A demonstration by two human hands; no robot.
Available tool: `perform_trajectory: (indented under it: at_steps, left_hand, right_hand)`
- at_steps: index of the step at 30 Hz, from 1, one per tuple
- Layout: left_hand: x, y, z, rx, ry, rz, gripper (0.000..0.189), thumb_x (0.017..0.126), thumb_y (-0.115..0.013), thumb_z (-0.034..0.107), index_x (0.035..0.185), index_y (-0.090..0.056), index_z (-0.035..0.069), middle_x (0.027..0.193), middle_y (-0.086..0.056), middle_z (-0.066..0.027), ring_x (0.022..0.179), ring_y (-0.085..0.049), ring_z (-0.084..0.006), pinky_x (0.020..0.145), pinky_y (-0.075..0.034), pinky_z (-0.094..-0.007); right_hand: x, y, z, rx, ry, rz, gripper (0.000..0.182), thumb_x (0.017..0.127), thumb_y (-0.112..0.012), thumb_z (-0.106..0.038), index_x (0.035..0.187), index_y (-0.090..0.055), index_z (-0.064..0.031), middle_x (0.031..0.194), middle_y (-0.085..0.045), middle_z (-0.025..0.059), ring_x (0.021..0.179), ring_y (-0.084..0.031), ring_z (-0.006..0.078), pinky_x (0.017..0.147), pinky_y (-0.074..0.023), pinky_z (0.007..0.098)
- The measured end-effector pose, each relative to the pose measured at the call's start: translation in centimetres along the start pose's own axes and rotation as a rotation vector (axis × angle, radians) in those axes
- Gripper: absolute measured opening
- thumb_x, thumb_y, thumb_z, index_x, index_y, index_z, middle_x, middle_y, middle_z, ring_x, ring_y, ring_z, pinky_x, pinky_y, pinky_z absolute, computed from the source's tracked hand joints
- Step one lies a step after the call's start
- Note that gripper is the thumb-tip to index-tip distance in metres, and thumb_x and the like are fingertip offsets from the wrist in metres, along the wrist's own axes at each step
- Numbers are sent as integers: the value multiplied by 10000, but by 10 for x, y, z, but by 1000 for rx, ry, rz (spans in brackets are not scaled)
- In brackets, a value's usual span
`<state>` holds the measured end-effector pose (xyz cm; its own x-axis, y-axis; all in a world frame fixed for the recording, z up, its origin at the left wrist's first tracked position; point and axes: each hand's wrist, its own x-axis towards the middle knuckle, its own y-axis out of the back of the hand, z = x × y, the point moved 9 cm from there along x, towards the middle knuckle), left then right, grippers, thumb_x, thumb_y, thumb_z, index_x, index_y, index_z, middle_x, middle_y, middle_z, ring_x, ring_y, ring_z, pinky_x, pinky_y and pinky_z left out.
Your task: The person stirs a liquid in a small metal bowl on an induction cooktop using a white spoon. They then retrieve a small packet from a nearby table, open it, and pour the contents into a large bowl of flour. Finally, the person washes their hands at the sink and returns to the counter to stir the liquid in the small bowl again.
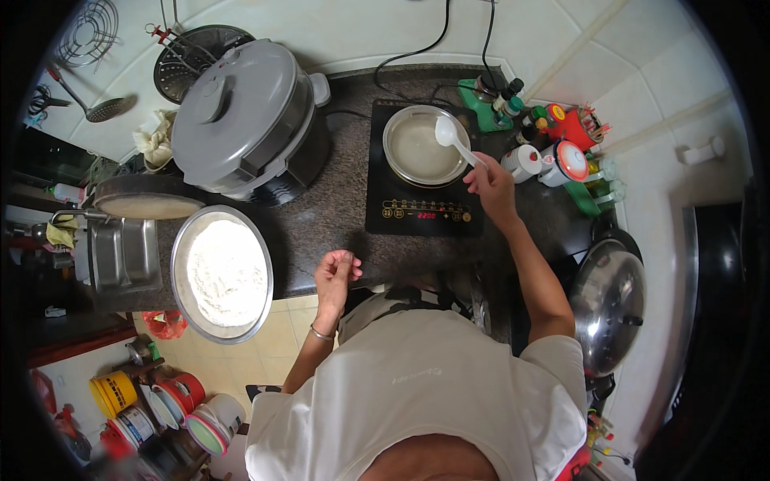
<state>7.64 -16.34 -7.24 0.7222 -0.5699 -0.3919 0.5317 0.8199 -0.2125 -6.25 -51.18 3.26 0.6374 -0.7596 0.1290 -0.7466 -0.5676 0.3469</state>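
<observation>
My right hand (494, 185) grips the handle of a white plastic spoon (446, 131). The bowl of the spoon is over a round metal pot (391, 157), near its right side; whether it touches the liquid I cannot tell. Pale, cloudy liquid (418, 147) fills much of the pot, which stands on a black induction cooker (385, 225) with a lit red display. My left hand (338, 273) hovers by the counter's front edge, fingers loosely curled, with nothing seen in it. To its left, a metal basin (180, 294) of white flour-like powder (225, 273) rests at the counter edge.
A large grey-lidded cooker (240, 114) occupies the back left, near a round wooden board (147, 198) and a steel sink (123, 252). Seasoning bottles (511, 105), a white lidded enamel mug (565, 162) and a green rack (583, 198) line the right. A domed metal lid (607, 306) stands beyond my right elbow.
</observation>
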Motion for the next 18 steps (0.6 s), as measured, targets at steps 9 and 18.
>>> perform_trajectory:
  at_steps: [9,18]
  left_hand:
    - [-9,-9,-5,30,-12,-55,132,993,-556,172,986,-607,50,858,-670,-51,681,-615,-103,638,-516,-244]
    - [-22,-1,-11,17,13,-28,142,988,-567,175,1004,-610,40,847,-663,-33,677,-598,-80,628,-493,-216]
  right_hand:
    - [-14,-27,4,-128,115,-77,284,994,-479,-100,1233,-585,11,711,-646,45,549,-563,67,512,-453,217]
    - [-35,-41,40,323,-220,-108,302,1008,-454,-133,1241,-569,20,749,-649,75,539,-562,83,485,-457,206]
